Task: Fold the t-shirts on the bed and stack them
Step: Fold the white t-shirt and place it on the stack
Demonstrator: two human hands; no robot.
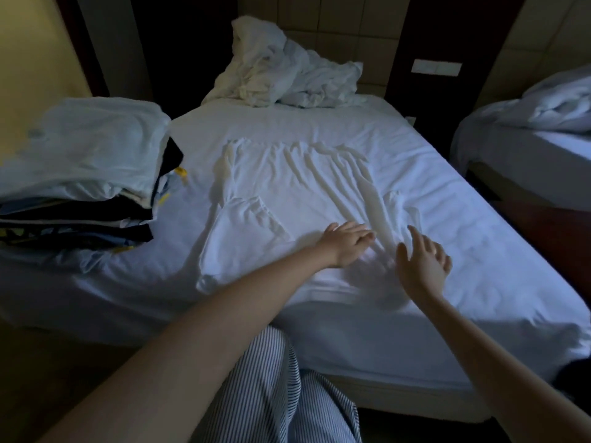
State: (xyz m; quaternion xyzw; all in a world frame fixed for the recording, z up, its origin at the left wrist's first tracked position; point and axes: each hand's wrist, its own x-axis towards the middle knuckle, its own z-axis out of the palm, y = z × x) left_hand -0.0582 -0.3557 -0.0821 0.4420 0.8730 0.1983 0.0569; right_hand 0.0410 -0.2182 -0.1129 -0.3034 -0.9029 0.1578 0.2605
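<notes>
Okay, white t-shirt lay spread flat on the bed, roughly mid-mattress, heavily creased, with long wrinkles running toward the near edge. One sleeve showed on its left side, angled toward the near-left. The fabric on the right side was bunched up.

My left hand lay on the near part of the shirt, palm down, fingers out fairly straight and pointing right, gripping nothing. My right hand was just beside it to the right, over the bunched side of the shirt, fingers loosely spread with the thumb apart, holding nothing. I could not tell whether it touched the cloth.

The stack of folded shirts sat at the left edge of the bed, well apart from the flat shirt: a pale one on top, dark ones under it, some yellow bits showing.

Crumpled white bedding was heaped at the head of the bed. A second bed with rumpled covers stood to the right. Striped trousers showed at the bottom, against the near edge of the mattress. The room was dim.
</notes>
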